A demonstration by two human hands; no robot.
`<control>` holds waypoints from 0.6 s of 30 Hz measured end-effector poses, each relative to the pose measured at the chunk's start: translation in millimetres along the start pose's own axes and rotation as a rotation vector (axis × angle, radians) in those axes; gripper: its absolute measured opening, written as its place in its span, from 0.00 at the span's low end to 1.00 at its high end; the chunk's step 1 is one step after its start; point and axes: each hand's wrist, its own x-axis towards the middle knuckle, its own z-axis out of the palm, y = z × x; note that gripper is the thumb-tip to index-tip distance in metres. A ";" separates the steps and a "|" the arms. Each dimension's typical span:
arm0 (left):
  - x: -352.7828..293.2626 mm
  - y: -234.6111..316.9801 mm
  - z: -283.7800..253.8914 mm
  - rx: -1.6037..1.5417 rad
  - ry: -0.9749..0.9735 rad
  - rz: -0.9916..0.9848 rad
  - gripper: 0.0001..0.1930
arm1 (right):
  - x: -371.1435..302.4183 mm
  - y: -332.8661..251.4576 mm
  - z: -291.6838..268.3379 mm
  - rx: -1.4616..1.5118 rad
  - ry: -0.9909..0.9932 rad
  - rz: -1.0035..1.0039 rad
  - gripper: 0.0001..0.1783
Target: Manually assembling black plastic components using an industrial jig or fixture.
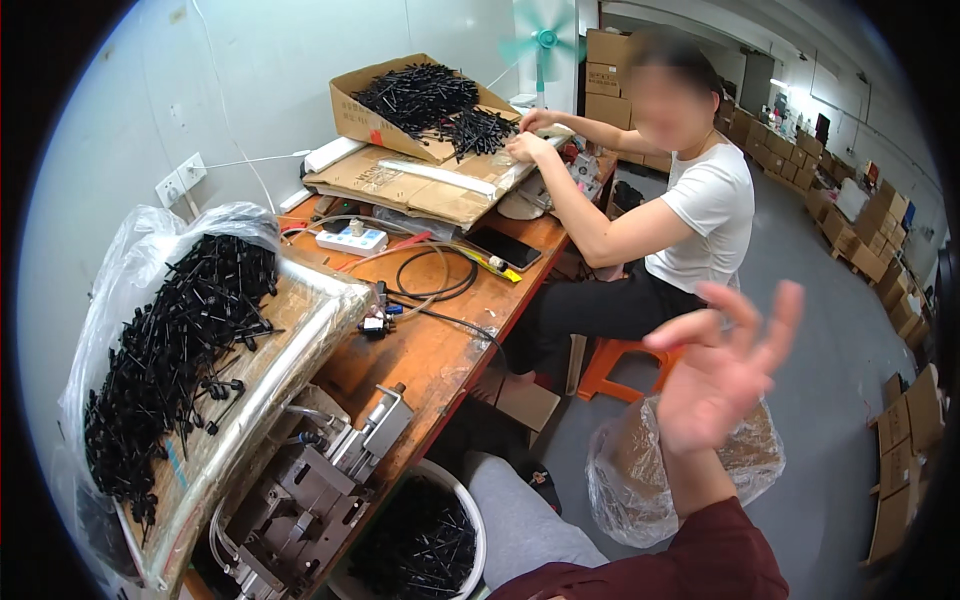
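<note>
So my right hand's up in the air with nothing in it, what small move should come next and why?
Probably bring the right hand down and left toward the metal press fixture at the bench edge. It is raised, open and empty over the clear plastic bag on the floor, away from the pile of black plastic parts on the tilted tray. The left hand is out of view.

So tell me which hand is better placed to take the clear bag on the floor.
Probably the right: the right hand is raised, open and empty, close by the clear bag; no left hand shows.
</note>
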 end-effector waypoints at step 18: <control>39.8 31.8 3.7 -0.264 0.064 0.437 0.14 | -171.0 1.7 98.1 0.431 -0.293 0.247 0.41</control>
